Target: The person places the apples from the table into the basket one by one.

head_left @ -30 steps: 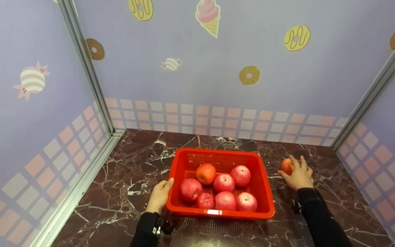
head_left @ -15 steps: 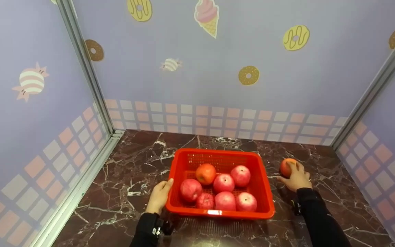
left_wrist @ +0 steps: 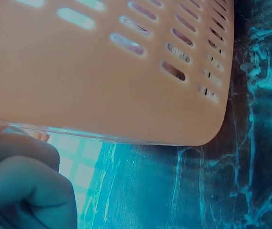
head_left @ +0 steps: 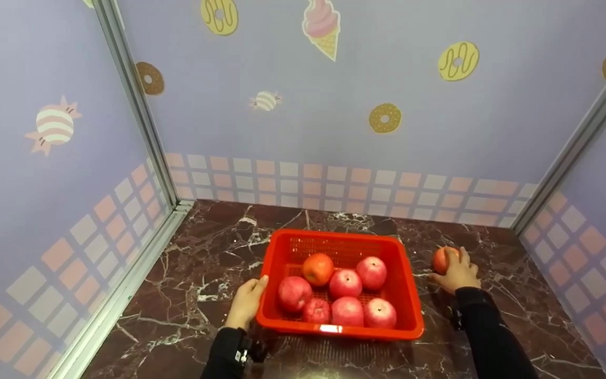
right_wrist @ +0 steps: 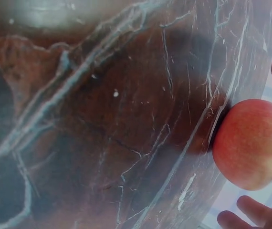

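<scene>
A red plastic basket (head_left: pixel 340 329) with slotted sides stands on the dark marbled table, holding several apples: pink-red ones such as the front apple (head_left: pixel 347 311) and a more orange-red apple (head_left: pixel 317 269). My left hand (head_left: pixel 246 304) grips its left rim, thumb on top; curled fingers (left_wrist: pixel 36 191) show beside the rim in the left wrist view. To the basket's right, a single apple (head_left: pixel 441 260) rests on the table. Over it is my right hand (head_left: pixel 460 272), fingers spread around its far side and thumb low at the near side. In the right wrist view, gaps show between this apple (right_wrist: pixel 253 143) and the thumb.
Patterned lilac panels (head_left: pixel 334 131) close off the back and both sides, with metal posts (head_left: pixel 142 113) at the corners. Marbled tabletop (head_left: pixel 219 231) surrounds the basket. Each wrist wears a dark strap with a small device (head_left: pixel 248 351).
The right hand's thumb and fingers have shifted around the lone apple, showing more of its left side. The left hand and basket keep their place; the head view has tilted slightly.
</scene>
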`<state>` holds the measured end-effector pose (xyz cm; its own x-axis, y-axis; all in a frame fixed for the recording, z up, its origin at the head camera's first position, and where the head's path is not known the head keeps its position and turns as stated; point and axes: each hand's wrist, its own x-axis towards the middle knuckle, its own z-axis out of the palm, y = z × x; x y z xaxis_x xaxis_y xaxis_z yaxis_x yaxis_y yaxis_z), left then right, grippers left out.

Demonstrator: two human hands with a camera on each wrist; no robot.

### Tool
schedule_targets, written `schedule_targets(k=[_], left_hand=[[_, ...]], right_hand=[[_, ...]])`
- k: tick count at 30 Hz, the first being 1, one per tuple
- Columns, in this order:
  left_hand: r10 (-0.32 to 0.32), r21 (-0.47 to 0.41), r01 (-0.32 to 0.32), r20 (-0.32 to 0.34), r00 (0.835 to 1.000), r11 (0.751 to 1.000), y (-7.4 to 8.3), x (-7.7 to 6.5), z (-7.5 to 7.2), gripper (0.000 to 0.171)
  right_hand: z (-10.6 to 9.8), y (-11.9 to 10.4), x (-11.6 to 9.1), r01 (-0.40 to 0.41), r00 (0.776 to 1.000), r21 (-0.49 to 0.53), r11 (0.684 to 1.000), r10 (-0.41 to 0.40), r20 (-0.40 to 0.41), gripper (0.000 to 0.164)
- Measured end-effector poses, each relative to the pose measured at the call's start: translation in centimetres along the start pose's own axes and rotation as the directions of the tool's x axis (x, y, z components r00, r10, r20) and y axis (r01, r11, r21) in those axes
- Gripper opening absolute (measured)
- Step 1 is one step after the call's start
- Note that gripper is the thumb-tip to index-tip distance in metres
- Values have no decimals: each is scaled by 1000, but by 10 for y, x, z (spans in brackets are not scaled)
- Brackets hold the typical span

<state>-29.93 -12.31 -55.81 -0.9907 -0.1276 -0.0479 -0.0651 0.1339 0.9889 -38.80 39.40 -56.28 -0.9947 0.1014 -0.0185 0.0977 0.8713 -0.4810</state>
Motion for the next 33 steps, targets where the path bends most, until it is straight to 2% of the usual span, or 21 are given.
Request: schedule_targets(k=[5,10,14,19,22,33], left_hand=[[0,15,0,11,1000,1000,10,-4,0,40],[-14,4,14,20,1000,1000,28,-16,-1,35],[-4,18,4,12,1000,1000,17,-12,-1,37],[-4,6,4,6,1000,1000,0,-2,0,39],[-1,-1,1,8,1000,1000,-1,-1,0,40],[5,14,-5,5,1000,1000,0,-1,-1,41]], right_hand=[[-5,2,2,3,998,-8,1000,-2,59,101],[-8,0,3,35,999,2,999,-36,19,90],[-5,0,3,28,999,-12,1000,-28,-19,74],[1,3,2,14,997,-12,1000,-15,-70,74],[4,5,1,12,996,-13,1000,-13,-87,74],[14,8,0,5,998,-41,999,-8,-70,81]])
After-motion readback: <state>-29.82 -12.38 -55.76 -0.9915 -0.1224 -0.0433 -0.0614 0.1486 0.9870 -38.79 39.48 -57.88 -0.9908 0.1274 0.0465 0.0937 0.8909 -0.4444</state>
